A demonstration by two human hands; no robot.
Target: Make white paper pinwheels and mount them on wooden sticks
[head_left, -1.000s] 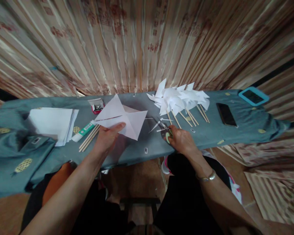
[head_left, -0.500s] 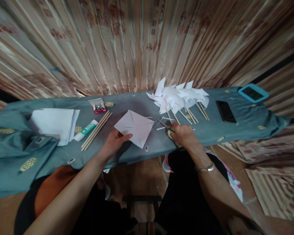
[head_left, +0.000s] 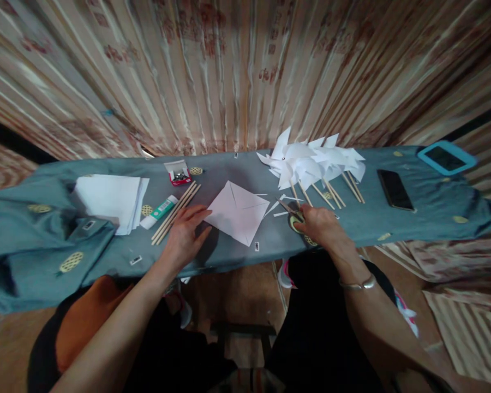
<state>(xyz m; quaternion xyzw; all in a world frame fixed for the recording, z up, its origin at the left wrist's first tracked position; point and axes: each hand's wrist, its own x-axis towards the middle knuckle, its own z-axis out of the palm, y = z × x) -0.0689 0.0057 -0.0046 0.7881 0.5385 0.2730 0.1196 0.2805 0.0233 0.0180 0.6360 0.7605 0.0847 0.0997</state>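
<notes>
A square of white paper lies on the cloth in front of me, with slits running in from its corners towards the middle. My left hand is at the paper's left corner, thumb and fingers apart, gripping nothing. To the right, my right hand has its fingers on the handles of a pair of scissors, whose blades point left towards thin paper strips. Behind the scissors lie several white paper pinwheels on wooden sticks.
Several wooden sticks and a glue stick lie left of the paper. Beyond them are a red box of small metal pieces and a paper stack. A phone and a blue-framed device lie right. A curtain hangs behind.
My left hand has let go of the paper square and drawn back to its left corner, fingers opening. The right hand stays at the scissors. The whole view has shifted a little.
</notes>
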